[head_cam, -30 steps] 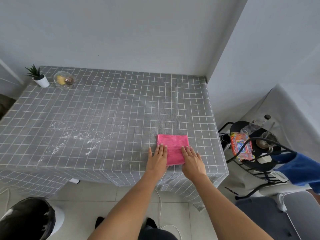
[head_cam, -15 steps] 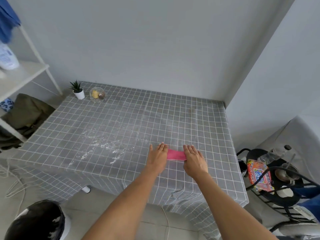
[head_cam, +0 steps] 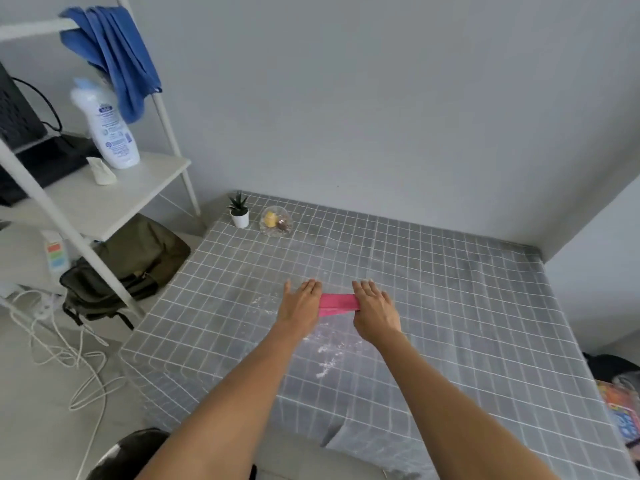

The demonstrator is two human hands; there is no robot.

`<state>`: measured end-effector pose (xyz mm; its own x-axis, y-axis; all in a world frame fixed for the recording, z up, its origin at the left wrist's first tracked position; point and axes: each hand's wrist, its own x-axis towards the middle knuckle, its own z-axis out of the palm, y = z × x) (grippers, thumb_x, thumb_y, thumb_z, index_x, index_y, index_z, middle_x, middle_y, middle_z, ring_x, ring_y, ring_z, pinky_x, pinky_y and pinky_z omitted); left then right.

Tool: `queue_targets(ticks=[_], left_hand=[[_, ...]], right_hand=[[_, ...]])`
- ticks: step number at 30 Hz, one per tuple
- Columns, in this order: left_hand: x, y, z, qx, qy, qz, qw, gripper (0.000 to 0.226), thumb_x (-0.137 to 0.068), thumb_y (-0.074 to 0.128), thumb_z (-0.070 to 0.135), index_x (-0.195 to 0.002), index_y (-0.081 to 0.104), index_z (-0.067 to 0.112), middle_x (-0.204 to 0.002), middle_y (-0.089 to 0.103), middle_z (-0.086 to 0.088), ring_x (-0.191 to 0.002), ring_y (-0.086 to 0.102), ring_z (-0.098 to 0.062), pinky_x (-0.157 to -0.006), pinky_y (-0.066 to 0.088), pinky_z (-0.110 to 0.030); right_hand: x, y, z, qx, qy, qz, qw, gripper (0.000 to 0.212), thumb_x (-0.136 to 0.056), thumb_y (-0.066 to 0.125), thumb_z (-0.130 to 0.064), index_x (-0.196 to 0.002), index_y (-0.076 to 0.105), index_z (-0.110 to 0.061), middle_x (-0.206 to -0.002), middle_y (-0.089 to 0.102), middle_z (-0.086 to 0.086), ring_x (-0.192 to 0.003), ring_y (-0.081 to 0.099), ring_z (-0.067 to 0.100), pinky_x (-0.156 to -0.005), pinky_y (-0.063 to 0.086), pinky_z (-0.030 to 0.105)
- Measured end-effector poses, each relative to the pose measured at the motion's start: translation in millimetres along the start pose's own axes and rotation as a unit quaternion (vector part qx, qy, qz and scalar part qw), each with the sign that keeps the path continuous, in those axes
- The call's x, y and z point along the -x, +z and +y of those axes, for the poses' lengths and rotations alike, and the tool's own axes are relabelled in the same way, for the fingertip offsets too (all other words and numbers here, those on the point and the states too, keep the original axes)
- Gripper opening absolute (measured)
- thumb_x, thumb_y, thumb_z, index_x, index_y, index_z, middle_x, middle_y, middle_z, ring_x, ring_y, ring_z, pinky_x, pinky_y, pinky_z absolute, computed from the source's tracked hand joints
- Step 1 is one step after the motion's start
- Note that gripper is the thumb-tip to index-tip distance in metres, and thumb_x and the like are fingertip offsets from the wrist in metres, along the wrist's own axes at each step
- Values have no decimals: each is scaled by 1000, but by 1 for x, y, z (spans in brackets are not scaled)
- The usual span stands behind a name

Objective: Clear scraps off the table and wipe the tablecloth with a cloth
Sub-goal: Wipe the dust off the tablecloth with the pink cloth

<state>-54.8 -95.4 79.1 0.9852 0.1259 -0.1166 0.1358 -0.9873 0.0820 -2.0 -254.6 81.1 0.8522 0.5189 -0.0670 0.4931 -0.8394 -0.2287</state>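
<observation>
Both hands have slid the folded pink cloth (head_cam: 337, 304) leftward across the grey white-checked tablecloth (head_cam: 450, 306) into the white crumbs (head_cam: 325, 367). Left hand (head_cam: 300, 304) and right hand (head_cam: 375, 310) press flat on its ends, fingers extended, well apart from the small potted plant (head_cam: 239, 211).

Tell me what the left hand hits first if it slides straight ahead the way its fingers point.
Probably nothing soon: beyond the left hand lies bare checked tablecloth. The glass bowl sits slightly left of that line, though depth is unclear.
</observation>
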Motion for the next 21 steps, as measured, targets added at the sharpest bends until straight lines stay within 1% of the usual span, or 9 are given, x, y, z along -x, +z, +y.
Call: queue_targets(ticks=[3, 6, 9, 11, 14, 15, 17, 19, 21], left_hand=[[-11, -6, -58, 14, 8, -10, 1000, 63, -93, 53, 15, -148, 24, 12, -155, 29, -4, -143, 24, -16, -118, 7, -52], [-24, -12, -112, 38, 32, -11, 999, 62, -90, 55, 6, -147, 29, 13, -151, 36, -2, -141, 30, -17, -118, 10, -46], [-35, -15, -160, 35, 51, -11, 998, 64, -89, 56, 4, -147, 29, 12, -151, 37, -2, -141, 29, -17, -119, 10, -45], [-41, -17, -184, 38, 57, -16, 998, 62, -89, 54, 2, -146, 30, 10, -150, 38, -4, -141, 31, -18, -119, 8, -47], [-51, -20, -208, 38, 59, -12, 997, 60, -87, 56, 0, -143, 35, 10, -144, 46, -4, -134, 41, -17, -118, 9, -48], [-56, -22, -214, 44, 59, -9, 997, 59, -86, 56, -2, -141, 37, 11, -142, 48, -4, -134, 41, -18, -118, 8, -48], [-66, -25, -221, 44, 55, -3, 998, 60, -85, 56, -4, -141, 37, 11, -145, 45, -5, -138, 35, -19, -118, 8, -49], [-76, -27, -225, 32, 49, 18, 998, 64, -87, 53, -3, -145, 30, 9, -150, 37, -6, -142, 28, -19, -118, 7, -50], [-84, -24, -228, 44, 40, 53, 997, 67, -89, 52, -2, -148, 25, 9, -154, 31, -6, -143, 26, -18, -118, 8, -49]], right_hand=[[-30, 14, -46, -17, 1, -9, 1000, 60, -92, 37, -7, -149, 21, -13, -156, 24, 4, -146, 10, 21, -119, 13, 42], [-59, 24, -86, -27, 8, -14, 1000, 58, -92, 38, -8, -148, 23, -13, -155, 26, 5, -146, 12, 23, -119, 13, 41], [-84, 33, -119, -39, 14, -20, 999, 58, -92, 39, -9, -148, 25, -13, -154, 27, 6, -145, 13, 24, -118, 14, 42], [-98, 39, -138, -43, 16, -21, 999, 57, -92, 41, -8, -146, 27, -13, -153, 30, 7, -145, 15, 25, -118, 15, 43], [-116, 42, -157, -42, 28, -25, 998, 56, -92, 40, -8, -147, 27, -13, -153, 30, 7, -145, 15, 25, -118, 14, 43], [-122, 41, -161, -40, 32, -26, 998, 57, -92, 40, -8, -147, 27, -14, -153, 29, 6, -145, 15, 25, -118, 14, 42], [-135, 41, -166, -40, 36, -21, 998, 57, -93, 40, -7, -148, 26, -14, -153, 30, 7, -145, 16, 25, -118, 15, 42], [-146, 41, -170, -45, 40, 3, 998, 59, -92, 41, -6, -148, 26, -13, -153, 30, 8, -145, 17, 25, -118, 16, 41], [-154, 43, -174, -60, 52, 39, 996, 62, -91, 43, -3, -149, 25, -13, -156, 25, 10, -146, 15, 24, -119, 15, 39]])
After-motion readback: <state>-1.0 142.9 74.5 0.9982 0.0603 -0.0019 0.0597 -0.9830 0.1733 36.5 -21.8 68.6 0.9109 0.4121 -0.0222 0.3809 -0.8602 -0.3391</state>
